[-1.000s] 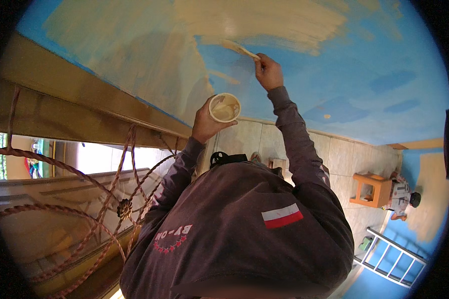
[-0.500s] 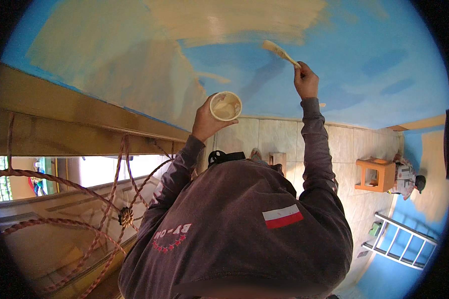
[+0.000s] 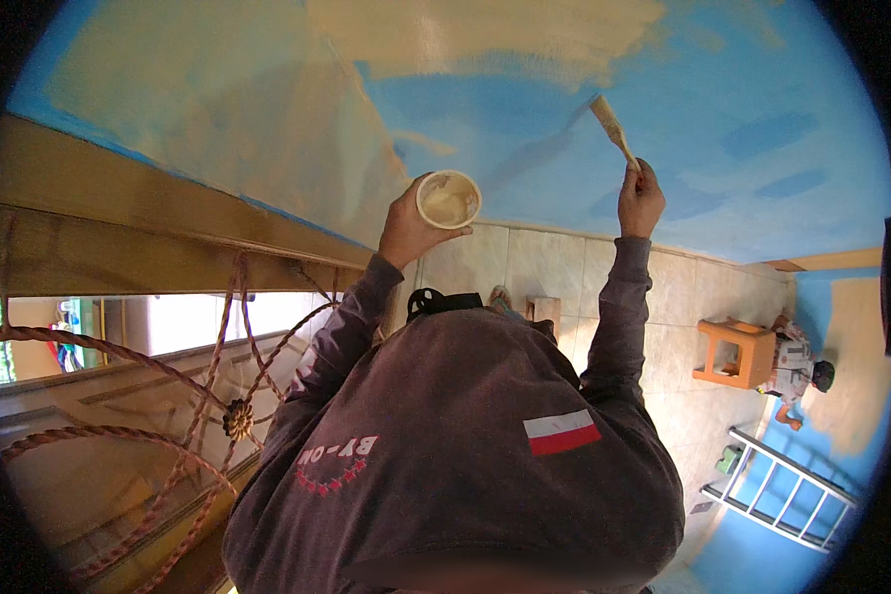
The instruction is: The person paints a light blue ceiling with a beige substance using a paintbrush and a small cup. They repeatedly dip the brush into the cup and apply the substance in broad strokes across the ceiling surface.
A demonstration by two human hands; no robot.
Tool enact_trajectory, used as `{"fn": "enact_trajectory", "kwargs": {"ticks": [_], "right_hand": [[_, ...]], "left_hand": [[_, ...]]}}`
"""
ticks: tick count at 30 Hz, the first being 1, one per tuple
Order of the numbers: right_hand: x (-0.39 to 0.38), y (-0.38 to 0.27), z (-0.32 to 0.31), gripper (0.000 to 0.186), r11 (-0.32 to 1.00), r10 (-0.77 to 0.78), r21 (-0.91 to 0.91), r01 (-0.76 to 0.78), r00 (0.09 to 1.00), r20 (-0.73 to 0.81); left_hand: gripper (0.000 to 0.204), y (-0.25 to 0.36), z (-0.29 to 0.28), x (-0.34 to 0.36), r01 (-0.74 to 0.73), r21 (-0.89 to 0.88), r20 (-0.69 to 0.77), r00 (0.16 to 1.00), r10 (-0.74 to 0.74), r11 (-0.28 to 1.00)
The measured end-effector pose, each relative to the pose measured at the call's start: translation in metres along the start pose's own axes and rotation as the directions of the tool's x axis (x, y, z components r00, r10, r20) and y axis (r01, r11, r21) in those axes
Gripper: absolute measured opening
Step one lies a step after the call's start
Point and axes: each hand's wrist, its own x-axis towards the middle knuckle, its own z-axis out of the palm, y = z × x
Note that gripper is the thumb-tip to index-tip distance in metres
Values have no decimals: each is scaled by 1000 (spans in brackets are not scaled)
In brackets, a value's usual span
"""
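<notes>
- The right grip [image 3: 642,201] is closed around the handle of a paintbrush [image 3: 615,131], its pale bristle end pointing up and a little left.
- The brush is farther right than half a second ago, tilted more steeply; a second ago it was much farther left, near the wall's corner.
- Its bristles are in front of a blue wall [image 3: 703,109], below a broad beige coat [image 3: 485,35]; whether they touch the wall, I cannot tell.
- The left grip [image 3: 404,226] is wrapped around the near left side of a round white tub [image 3: 449,227], mouth toward the viewer, with cream-coloured paint [image 3: 450,205] inside. The tub has hardly shifted.
- Both arms are in the sleeves of a dark sweatshirt [image 3: 465,396] with a white-and-red patch.
- Beyond the left arm are twisted metal bars [image 3: 109,346] with a flower-shaped boss.
- Below the wall run pale tiles [image 3: 554,259].
- Far right, an orange stool [image 3: 762,354] is beside a co-worker [image 3: 792,361] in a dark cap, whose arm now shows outstretched, unlike half a second ago.
- Near them, a metal ladder [image 3: 784,492] leans against blue.
</notes>
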Motion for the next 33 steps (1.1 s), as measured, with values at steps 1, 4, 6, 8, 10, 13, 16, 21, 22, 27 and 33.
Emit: {"fn": "enact_trajectory", "kwargs": {"ticks": [1,4,6,8,10,13,16,21,22,27,33], "right_hand": [[-4,-1,-6,26,999,43,16,-43,999,6],[-20,-3,-11,30,984,76,163,-72,997,-17],[-29,-14,-12,31,967,63,248,-61,998,2],[-37,-31,-11,32,955,48,290,-63,997,60],[-42,-43,-8,31,955,-11,297,-24,993,114],[-38,-57,6,30,945,-202,281,166,974,105],[-29,-71,19,30,930,-258,310,195,950,177],[-12,-99,47,29,905,-357,344,249,885,299],[-9,-105,53,29,909,-363,337,246,866,345],[4,-124,91,24,842,-442,451,295,857,266],[25,-124,121,24,828,-463,436,352,868,177]], "left_hand": [[84,0,2,-2,9,5,4,1000,-9,1000],[85,1,3,3,-2,19,19,1000,2,1000],[88,-4,7,4,-20,20,17,1000,20,1000],[88,-7,12,4,1,-14,22,1000,0,1000],[88,-3,14,5,0,-15,38,999,0,1000],[87,1,18,6,-22,-17,50,998,23,1000],[86,1,20,5,-40,-38,43,998,41,998],[85,4,15,0,-13,-39,24,1000,14,999],[85,4,13,-1,-1,-39,18,1000,2,999],[82,-1,7,-8,22,-45,-21,1000,-23,999],[82,2,0,-9,58,-31,-14,998,-59,998]]}}
